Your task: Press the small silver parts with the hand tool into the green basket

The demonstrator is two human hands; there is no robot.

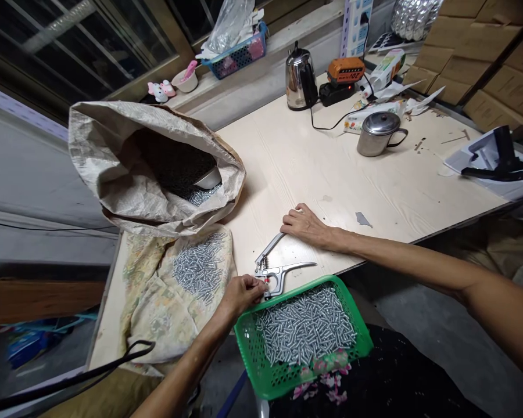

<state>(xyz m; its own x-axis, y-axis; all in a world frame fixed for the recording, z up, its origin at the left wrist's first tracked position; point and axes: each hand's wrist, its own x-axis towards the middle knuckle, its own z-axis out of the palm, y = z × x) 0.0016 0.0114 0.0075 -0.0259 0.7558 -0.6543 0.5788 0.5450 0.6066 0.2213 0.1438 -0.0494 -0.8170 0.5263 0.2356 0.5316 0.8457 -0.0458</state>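
- Nearest, a green basket [248, 354] sits between dark, flower-patterned clothing [401, 371] and the counter [279, 151], holding many small metal pieces [307, 328].
- Just beyond its rim, the silver hand tool [295, 266] lies on the counter, spring and red part [267, 280] towards the left, its two handles spread apart.
- The left hand [244, 293] is at the tool's working end, fingers bent in close by the red part; whether they pinch a piece or the tool itself, I cannot tell.
- The right hand [307, 228] has its fingers curled round the end of the upper handle.
- The step in hand looks like setting something at the working end with the handles apart; pressing from here would call for the tool kept steady and the left fingertips clear.
- Left of the tool, a patterned cloth [157, 325] carries a loose spread of similar pieces [198, 267].
- Behind the cloth, an open sack [91, 157] shows a scoop [208, 178] and more metal inside.
- Farther back stand a lidded mug [372, 136] and a kettle [298, 81].
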